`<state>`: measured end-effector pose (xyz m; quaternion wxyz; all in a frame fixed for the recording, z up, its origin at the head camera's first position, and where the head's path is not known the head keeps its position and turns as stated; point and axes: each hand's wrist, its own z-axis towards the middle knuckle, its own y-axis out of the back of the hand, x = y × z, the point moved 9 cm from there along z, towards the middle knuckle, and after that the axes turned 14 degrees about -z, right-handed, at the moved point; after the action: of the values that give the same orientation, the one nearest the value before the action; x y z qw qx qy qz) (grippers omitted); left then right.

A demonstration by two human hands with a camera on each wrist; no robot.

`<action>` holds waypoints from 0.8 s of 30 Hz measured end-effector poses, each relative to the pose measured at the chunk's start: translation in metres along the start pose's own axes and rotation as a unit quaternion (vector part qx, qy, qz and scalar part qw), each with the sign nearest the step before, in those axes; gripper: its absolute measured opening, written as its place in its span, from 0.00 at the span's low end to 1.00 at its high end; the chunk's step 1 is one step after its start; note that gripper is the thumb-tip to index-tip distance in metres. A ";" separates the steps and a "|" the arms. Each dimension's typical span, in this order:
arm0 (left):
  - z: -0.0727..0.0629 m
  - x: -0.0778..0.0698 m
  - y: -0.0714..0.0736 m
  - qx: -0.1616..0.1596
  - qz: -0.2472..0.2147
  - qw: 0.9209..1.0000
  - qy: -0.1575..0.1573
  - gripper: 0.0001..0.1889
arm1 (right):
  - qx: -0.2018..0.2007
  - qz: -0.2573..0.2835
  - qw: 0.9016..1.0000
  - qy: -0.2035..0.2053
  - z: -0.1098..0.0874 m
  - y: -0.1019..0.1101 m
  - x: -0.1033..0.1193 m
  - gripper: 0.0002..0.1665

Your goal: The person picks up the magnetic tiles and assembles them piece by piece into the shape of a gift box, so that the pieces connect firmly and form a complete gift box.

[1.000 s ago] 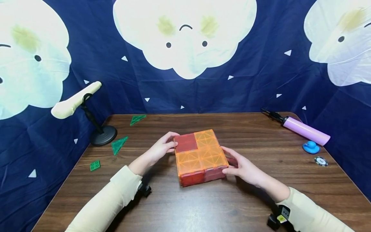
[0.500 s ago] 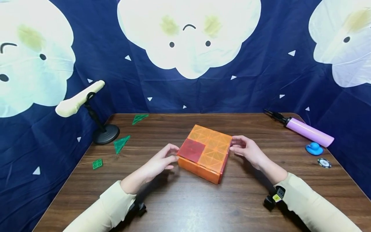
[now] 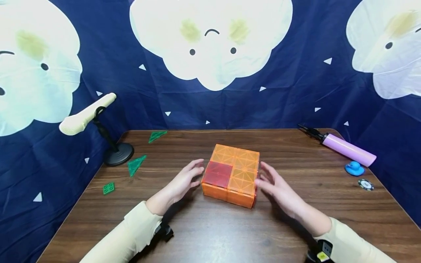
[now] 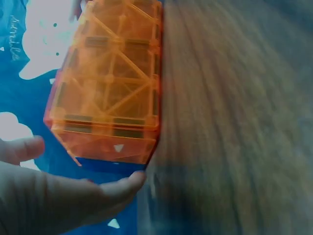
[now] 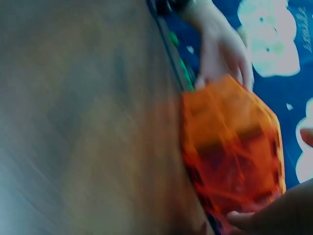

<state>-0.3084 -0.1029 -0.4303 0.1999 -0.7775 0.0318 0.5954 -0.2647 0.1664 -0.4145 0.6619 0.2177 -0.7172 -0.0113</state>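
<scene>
A flat box built of translucent magnetic tiles point(image 3: 243, 170) sits mid-table; its top has orange tiles and one red tile point(image 3: 218, 174) at the near left. Its near side is orange. Beside the left side is my left hand point(image 3: 177, 186), fingers loosely bent; in the left wrist view its thumb point(image 4: 122, 188) lies close to the box's corner, and contact cannot be made out. My right hand point(image 3: 284, 193) is at the right side with fingers spread, its thumb touching the near right edge. The right wrist view is blurred, with the right thumb point(image 5: 244, 219) against the box.
Green triangular tiles point(image 3: 136, 165) and a green toy brick point(image 3: 108, 188) lie at left, near a black stand point(image 3: 118, 153) bearing a cream-coloured covered object point(image 3: 87, 115). At right are a purple hand pump point(image 3: 348, 149), a blue rubber duck point(image 3: 354, 168) and a poker chip point(image 3: 365, 184).
The box has turned about a quarter turn: its red top tile went from far left to near left, and an orange side replaced the red near side. My right hand shifted along the right side.
</scene>
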 end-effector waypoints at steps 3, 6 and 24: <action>0.002 0.007 -0.006 0.028 0.013 0.999 0.025 0.31 | 0.032 0.003 0.999 0.018 -0.005 -0.017 -0.001 0.59; -0.001 0.010 -0.010 0.036 0.014 0.999 0.032 0.30 | 0.048 -0.002 0.998 0.036 0.000 -0.021 -0.004 0.66; -0.015 -0.053 0.121 -0.135 0.564 0.813 -0.060 0.35 | 0.147 0.044 0.987 0.056 0.020 0.002 -0.015 0.68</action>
<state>-0.3448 -0.2289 -0.4109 -0.2762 -0.6048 0.3721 0.6477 -0.2838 0.1674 -0.4310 0.6613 0.2811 -0.6821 0.1356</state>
